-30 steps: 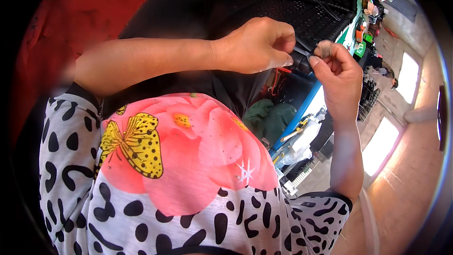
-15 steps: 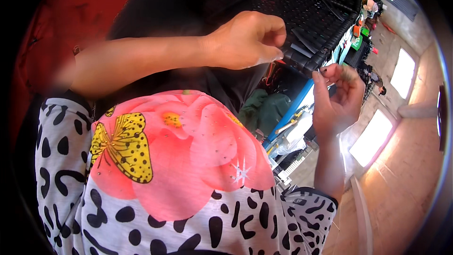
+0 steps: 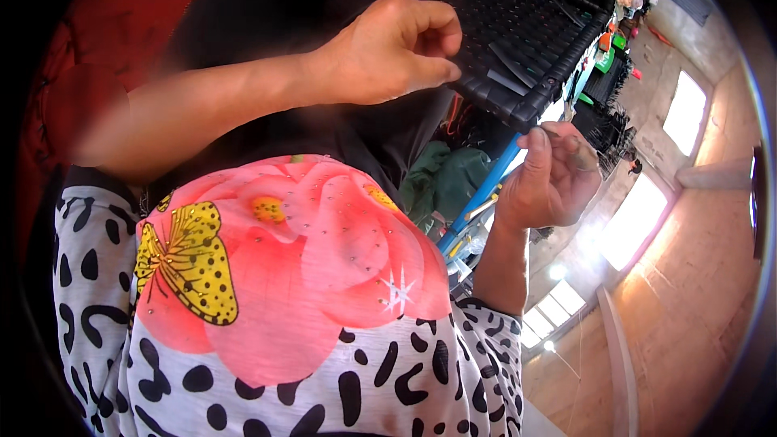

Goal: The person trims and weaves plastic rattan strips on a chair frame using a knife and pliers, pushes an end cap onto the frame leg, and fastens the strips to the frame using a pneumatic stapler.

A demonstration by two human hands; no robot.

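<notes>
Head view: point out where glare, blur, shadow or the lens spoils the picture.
In the head view, a lower window at right burns out to white; in the same head view, a hazy smear softens the left forearm toward the elbow, the black weave is dim at the top, and the fisheye blacks out the corners.

The left forearm [image 3: 218, 93] extends rightward, the left hand [image 3: 380, 53] with bent fingers [image 3: 438, 16]. The right forearm [image 3: 501, 271] points upward, and the right hand [image 3: 550, 182] is curled.
</notes>
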